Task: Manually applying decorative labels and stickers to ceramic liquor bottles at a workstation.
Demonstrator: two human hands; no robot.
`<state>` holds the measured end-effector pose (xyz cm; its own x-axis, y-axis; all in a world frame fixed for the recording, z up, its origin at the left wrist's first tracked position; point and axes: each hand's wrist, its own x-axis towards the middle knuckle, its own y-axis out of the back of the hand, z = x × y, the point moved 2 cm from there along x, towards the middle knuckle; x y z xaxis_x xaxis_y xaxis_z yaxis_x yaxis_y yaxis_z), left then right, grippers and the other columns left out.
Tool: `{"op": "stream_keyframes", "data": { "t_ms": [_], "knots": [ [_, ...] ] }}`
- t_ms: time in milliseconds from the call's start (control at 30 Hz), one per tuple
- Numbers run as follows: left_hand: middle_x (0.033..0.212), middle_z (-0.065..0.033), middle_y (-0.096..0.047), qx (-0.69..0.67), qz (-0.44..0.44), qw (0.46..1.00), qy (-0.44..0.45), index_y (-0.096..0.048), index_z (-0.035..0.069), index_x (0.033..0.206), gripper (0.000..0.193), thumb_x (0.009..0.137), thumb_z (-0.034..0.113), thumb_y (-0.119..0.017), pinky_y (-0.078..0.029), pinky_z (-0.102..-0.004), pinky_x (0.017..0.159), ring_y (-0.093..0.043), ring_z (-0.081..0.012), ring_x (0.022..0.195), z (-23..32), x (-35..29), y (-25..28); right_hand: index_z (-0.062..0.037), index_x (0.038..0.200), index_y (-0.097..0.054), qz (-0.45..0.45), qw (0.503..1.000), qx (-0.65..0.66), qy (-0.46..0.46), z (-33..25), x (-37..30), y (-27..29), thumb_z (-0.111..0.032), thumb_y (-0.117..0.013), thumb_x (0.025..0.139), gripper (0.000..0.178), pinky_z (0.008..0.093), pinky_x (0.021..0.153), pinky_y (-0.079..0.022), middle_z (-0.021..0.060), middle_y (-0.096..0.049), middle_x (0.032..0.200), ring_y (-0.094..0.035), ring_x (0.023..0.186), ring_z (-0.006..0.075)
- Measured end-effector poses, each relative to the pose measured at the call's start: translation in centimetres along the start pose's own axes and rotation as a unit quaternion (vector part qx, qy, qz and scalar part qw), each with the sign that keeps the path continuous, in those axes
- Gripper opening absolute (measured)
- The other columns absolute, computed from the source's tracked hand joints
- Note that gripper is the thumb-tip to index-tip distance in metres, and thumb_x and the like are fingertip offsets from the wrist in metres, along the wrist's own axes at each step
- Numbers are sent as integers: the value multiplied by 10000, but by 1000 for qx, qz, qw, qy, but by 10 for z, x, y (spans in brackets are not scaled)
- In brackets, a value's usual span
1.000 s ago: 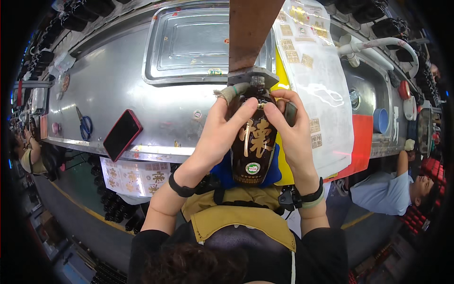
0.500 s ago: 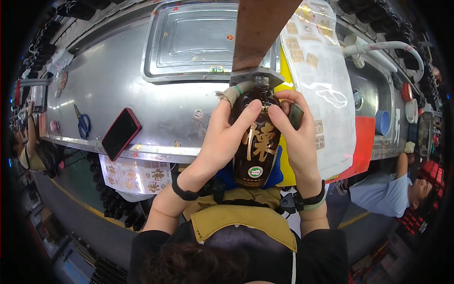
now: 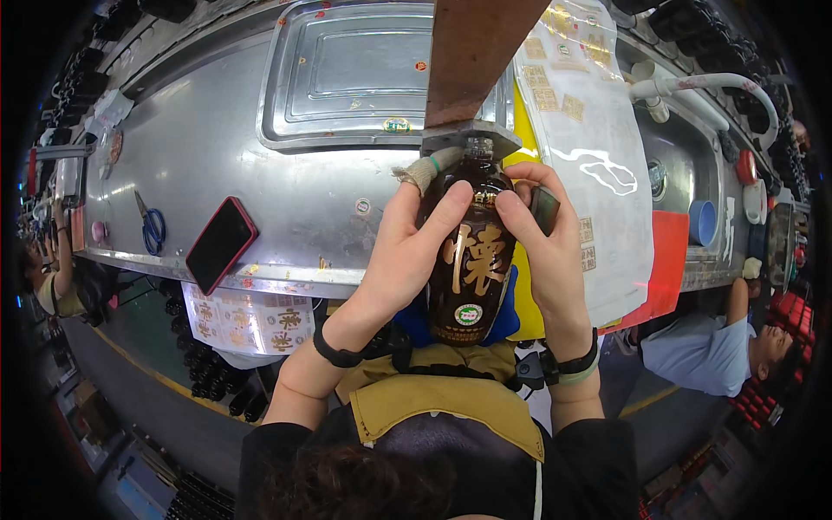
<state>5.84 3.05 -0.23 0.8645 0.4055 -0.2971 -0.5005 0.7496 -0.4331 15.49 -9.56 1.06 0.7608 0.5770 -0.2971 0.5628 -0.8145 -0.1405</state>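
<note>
A dark brown glass bottle (image 3: 469, 299) lies in front of me, its neck away from me. Large gold characters and a small round green-and-white sticker (image 3: 468, 315) mark its side. My left hand (image 3: 406, 247) is closed round the left of the bottle's shoulder, thumb on the glass. A beige knitted sleeve (image 3: 419, 172) covers one of its fingers. From the right, my right hand (image 3: 552, 243) grips the bottle, thumb beside a small gold label (image 3: 484, 198) near the neck. A dark green piece (image 3: 544, 211) sits within the right hand's fingers; its kind is unclear.
A brown upright board (image 3: 477, 65) rises beyond the bottle's neck. Left are a metal tray (image 3: 355, 143), red-edged phone (image 3: 223, 246) and blue-handled scissors (image 3: 153, 232). Label sheets (image 3: 598, 199) lie right, before a sink with a white pipe (image 3: 702, 84). People sit at both sides.
My thumbs have shifted slightly apart on the bottle's shoulder, so more of the small gold label shows between them. The bottle has barely moved.
</note>
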Motion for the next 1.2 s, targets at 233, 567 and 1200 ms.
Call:
{"op": "stream_keyframes", "data": {
  "t_ms": [233, 567, 1200],
  "knots": [
    [1310, -94, -600, -29, 7, 1000, -5, -467, -25, 1443, 467, 1056, 211, -579, -450, -290, 1026, -563, -123, 1182, 0, -1, 1, -71, 1187, -602, -5, 1000, -3, 4, 0, -1, 1, -147, -812, 874, 384, 144, 643, -330, -74, -411, 916, -388, 749, 0],
    [1341, -125, -582, 10, 0, 1000, -15, -410, -54, 1475, 533, 1055, 223, -583, -432, -308, 1060, -547, -154, 1233, 0, -1, 1, -63, 1194, -605, -24, 1000, -18, 5, -1, -1, 2, -161, -808, 881, 386, 153, 648, -343, -71, -433, 892, -413, 760, 5],
    [1363, -134, -552, 76, -41, 994, -71, -397, -27, 1454, 663, 911, 115, -750, -454, -336, 1066, -546, -183, 1254, 6, 1, -2, -32, 1044, -620, -51, 986, -158, 19, -22, 23, -2, -219, -827, 840, 345, 207, 636, -366, -54, -467, 793, -422, 732, 46]
  ]
}}
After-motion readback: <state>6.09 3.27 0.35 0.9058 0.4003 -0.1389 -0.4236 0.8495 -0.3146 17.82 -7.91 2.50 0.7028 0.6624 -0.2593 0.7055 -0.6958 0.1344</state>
